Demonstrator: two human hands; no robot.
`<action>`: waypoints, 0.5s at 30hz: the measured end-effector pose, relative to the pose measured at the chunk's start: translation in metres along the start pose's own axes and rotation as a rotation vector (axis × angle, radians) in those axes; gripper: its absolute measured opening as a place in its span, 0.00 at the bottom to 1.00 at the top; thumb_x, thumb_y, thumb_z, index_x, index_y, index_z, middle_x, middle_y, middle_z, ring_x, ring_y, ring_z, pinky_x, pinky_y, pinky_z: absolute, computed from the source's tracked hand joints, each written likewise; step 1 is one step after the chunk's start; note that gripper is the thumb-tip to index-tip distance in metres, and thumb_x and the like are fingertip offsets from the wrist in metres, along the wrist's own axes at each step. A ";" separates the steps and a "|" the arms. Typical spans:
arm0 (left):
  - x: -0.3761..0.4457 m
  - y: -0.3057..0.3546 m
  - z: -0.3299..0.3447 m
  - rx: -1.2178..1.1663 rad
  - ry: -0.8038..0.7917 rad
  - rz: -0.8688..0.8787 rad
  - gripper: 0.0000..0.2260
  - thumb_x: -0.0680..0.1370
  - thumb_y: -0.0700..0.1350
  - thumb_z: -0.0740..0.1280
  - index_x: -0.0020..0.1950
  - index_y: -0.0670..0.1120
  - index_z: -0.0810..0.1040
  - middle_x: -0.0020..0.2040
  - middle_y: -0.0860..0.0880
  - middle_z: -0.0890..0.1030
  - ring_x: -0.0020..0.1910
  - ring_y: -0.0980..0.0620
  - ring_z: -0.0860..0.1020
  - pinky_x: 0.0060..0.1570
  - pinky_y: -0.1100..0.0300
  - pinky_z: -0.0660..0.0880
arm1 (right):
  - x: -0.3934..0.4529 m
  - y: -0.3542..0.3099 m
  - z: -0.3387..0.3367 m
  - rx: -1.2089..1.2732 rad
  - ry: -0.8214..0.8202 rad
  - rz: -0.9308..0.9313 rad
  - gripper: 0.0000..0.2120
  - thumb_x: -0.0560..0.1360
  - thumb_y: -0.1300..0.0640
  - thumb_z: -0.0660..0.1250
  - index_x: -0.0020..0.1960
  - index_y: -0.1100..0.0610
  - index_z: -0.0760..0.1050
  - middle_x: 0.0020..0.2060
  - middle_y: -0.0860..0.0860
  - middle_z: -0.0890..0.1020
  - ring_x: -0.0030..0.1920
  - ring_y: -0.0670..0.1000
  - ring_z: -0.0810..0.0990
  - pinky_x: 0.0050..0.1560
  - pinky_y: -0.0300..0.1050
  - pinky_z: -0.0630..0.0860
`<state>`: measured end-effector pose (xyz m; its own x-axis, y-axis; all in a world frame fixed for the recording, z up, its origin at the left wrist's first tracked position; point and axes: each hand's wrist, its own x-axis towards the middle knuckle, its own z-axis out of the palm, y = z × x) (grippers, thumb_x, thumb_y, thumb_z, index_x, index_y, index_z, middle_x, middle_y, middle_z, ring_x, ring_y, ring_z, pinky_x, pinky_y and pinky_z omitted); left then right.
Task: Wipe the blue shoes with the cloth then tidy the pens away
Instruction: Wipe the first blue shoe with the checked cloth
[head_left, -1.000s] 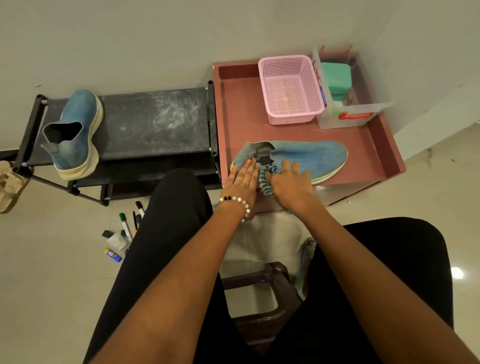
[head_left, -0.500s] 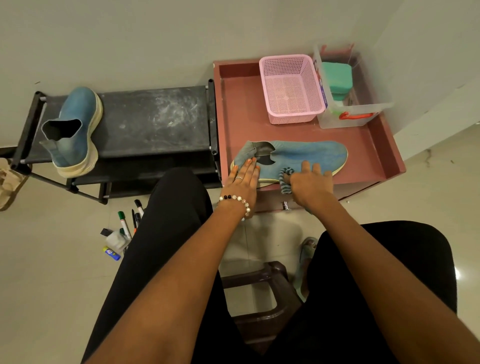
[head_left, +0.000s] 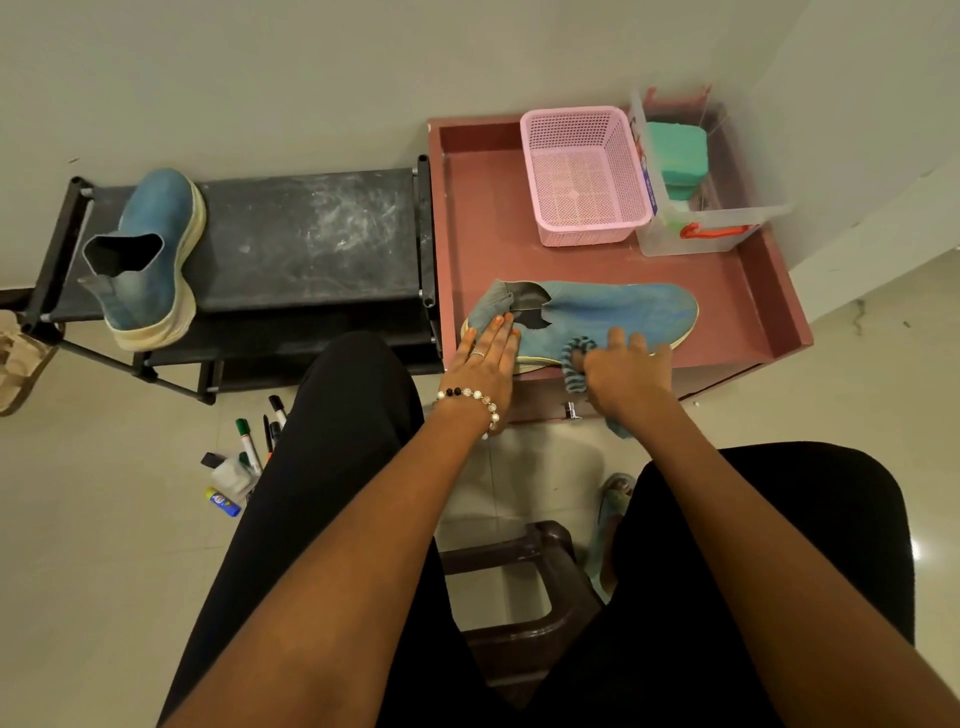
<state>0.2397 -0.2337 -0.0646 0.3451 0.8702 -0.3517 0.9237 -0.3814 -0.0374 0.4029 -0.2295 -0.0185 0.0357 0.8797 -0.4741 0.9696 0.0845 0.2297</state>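
Second shoe (head_left: 148, 260): upright on the black rack (head_left: 311, 234), at 10 o'clock — not yet in hand.
Pens (head_left: 249, 447): scattered on the floor at 8 o'clock, for later.
Left hand (head_left: 485, 358): fingers straight and together, pressing the heel down; keep that hold so the shoe cannot slide.
Shoe (head_left: 597, 312): on its side on the red desk (head_left: 737, 291), at 12 o'clock.
Right hand (head_left: 623, 371): fingers curled round the cloth (head_left: 574, 358) at the sole edge — wipe in long strokes toward the toe.

The pink basket (head_left: 584, 174) looked perforated plastic, the blue shoe (head_left: 608, 317) matt fabric, the floor (head_left: 852, 384) glossy tile
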 end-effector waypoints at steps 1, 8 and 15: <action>0.000 0.000 0.001 0.004 0.003 0.000 0.36 0.77 0.39 0.58 0.77 0.39 0.38 0.77 0.43 0.36 0.77 0.48 0.37 0.72 0.50 0.36 | -0.002 -0.003 -0.001 -0.005 0.005 0.049 0.15 0.78 0.57 0.57 0.64 0.50 0.73 0.63 0.57 0.67 0.64 0.59 0.66 0.61 0.57 0.63; 0.002 -0.001 0.002 0.022 -0.005 -0.010 0.35 0.80 0.44 0.58 0.76 0.39 0.36 0.77 0.44 0.36 0.76 0.47 0.37 0.71 0.50 0.34 | 0.018 -0.059 -0.003 0.361 0.058 0.057 0.15 0.78 0.56 0.57 0.63 0.53 0.73 0.65 0.60 0.65 0.64 0.62 0.66 0.61 0.60 0.67; -0.003 0.000 0.002 -0.029 0.016 0.002 0.38 0.77 0.38 0.59 0.77 0.40 0.36 0.77 0.44 0.36 0.77 0.48 0.37 0.73 0.49 0.36 | 0.005 0.026 0.013 0.361 0.014 0.017 0.19 0.76 0.58 0.59 0.66 0.46 0.73 0.57 0.59 0.70 0.56 0.63 0.73 0.59 0.54 0.72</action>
<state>0.2380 -0.2371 -0.0649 0.3489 0.8744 -0.3371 0.9274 -0.3739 -0.0100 0.4313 -0.2288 -0.0265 0.0515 0.8860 -0.4609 0.9920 -0.0986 -0.0786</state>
